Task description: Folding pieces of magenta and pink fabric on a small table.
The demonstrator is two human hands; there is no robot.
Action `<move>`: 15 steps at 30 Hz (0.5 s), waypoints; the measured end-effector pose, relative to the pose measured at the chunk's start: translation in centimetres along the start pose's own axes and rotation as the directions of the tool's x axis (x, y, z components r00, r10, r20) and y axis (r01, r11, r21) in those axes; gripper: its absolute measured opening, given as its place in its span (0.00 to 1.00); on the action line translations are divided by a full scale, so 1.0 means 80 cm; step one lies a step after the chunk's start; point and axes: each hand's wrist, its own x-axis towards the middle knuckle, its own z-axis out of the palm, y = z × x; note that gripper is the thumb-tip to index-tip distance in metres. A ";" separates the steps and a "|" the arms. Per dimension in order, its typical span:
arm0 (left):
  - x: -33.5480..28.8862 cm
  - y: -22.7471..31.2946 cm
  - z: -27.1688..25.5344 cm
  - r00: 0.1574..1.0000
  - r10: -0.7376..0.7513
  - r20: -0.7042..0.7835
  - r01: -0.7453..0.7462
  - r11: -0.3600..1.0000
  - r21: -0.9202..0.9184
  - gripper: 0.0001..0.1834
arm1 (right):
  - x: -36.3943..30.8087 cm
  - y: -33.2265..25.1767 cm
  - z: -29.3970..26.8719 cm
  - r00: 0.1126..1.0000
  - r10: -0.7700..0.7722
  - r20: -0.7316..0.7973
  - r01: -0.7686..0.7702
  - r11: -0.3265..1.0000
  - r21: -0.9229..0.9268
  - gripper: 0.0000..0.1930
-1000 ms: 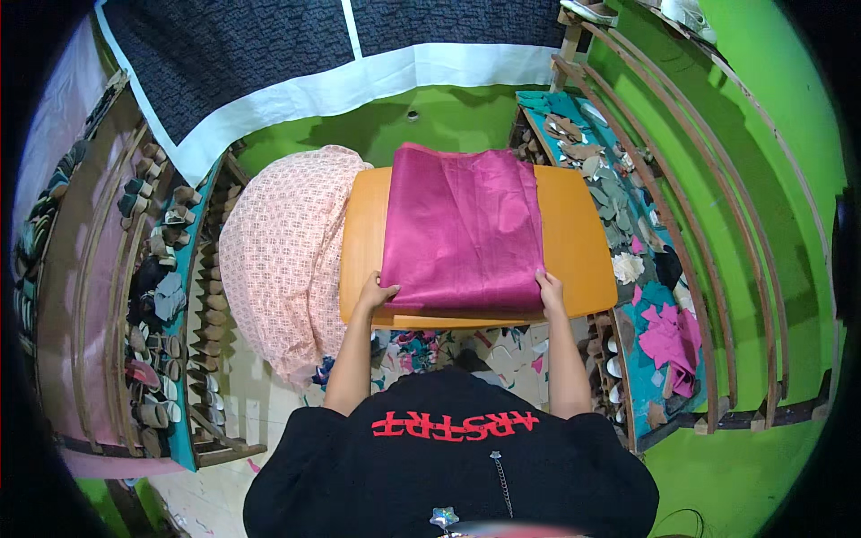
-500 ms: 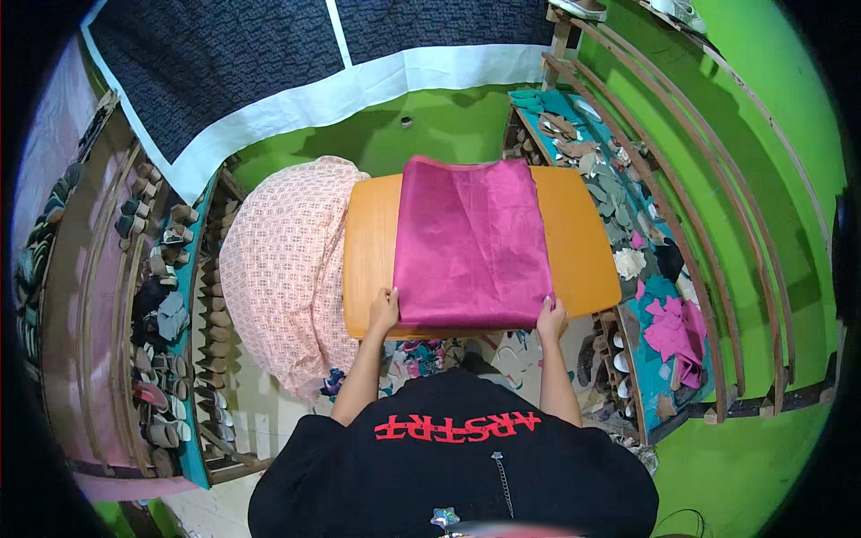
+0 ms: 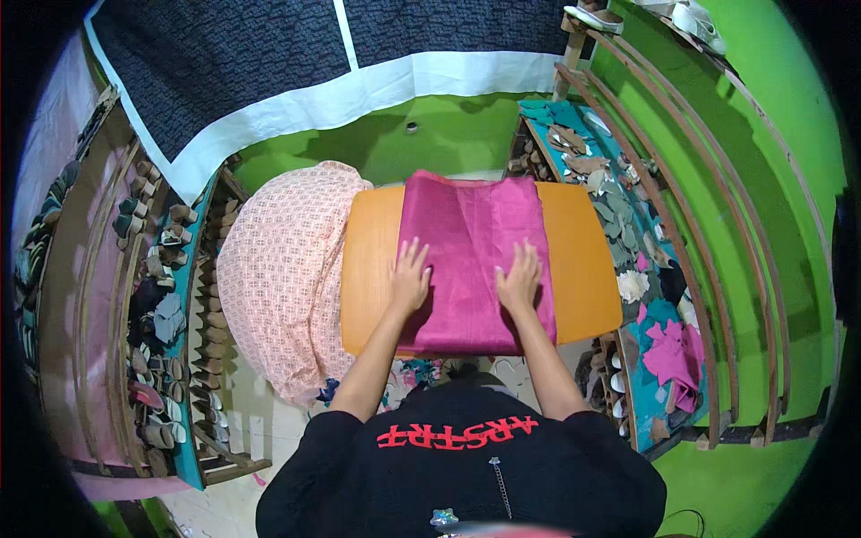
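A folded magenta cloth with a slight sheen lies across the middle of an orange-brown tabletop. Its near edge reaches the table's front edge, and the surface shows faint creases. My left hand lies flat on the cloth's left part, fingers spread and pointing away from me. On the right part rests my right hand, also flat with its fingers apart. Neither hand grips anything.
A pale pink patterned cloth covers a bulky heap left of the table. Wooden racks with several shoes stand at the left. On the right, a teal-topped shelf holds scraps, including a pink piece. Scraps litter the floor beneath the table.
Both hands have let go of the cloth's near corners and moved inward and away from me onto its top. The view has shifted slightly.
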 end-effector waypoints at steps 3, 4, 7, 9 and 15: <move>0.034 -0.003 0.028 0.999 0.021 0.036 -0.026 0.989 0.148 0.30 | 0.025 0.028 0.040 0.990 -0.107 0.087 0.114 0.990 -0.082 0.38; 0.035 -0.001 0.035 0.994 -0.061 0.086 0.042 0.976 0.212 0.32 | 0.021 0.059 0.053 0.988 -0.008 0.157 0.031 0.990 -0.141 0.39; 0.011 -0.025 0.075 0.990 -0.062 0.130 0.029 0.970 0.240 0.35 | 0.005 0.094 0.074 0.974 0.063 0.215 -0.018 0.978 -0.208 0.40; 0.012 -0.032 0.076 0.989 -0.078 0.127 0.047 0.972 0.231 0.34 | 0.009 0.091 0.078 0.975 0.054 0.215 -0.013 0.982 -0.187 0.40; 0.092 -0.045 0.057 0.904 -0.185 0.385 0.165 0.983 0.085 0.27 | 0.099 0.054 0.043 0.817 0.355 0.455 -0.290 0.934 -0.207 0.34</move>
